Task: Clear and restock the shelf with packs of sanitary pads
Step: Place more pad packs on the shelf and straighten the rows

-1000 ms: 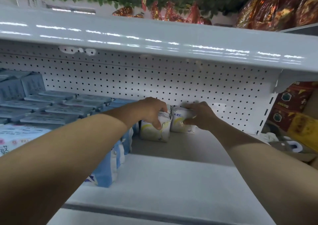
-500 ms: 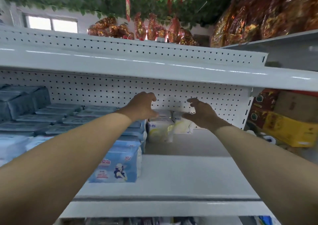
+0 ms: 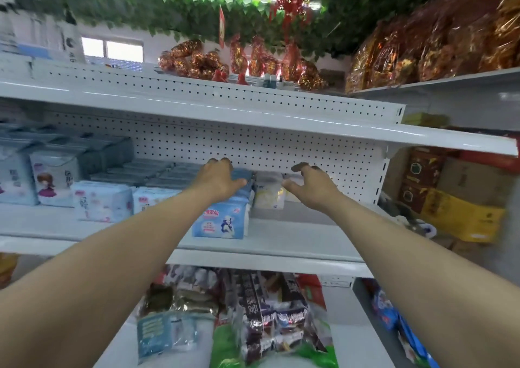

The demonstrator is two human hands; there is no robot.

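Mid-frame I count two hands, my left hand [image 3: 222, 180] and my right hand [image 3: 312, 189]. Between them stand two pale yellow-and-white plastic pad packs [image 3: 267, 193], the second half hidden by my right hand. Three low light-blue soft packs [image 3: 102, 203] face me left of centre, with two taller blue-and-white packs [image 3: 55, 176] at the left edge. One yellow cardboard box [image 3: 461, 215] sits at the right.

Bright window [image 3: 112, 51] behind white pegboard shelving [image 3: 253, 148], leafy garlands [image 3: 168, 15] overhead

White-yellow pad packs [image 3: 268, 193] upright at shelf [image 3: 295, 238] back; blue pack [image 3: 219, 222] in front
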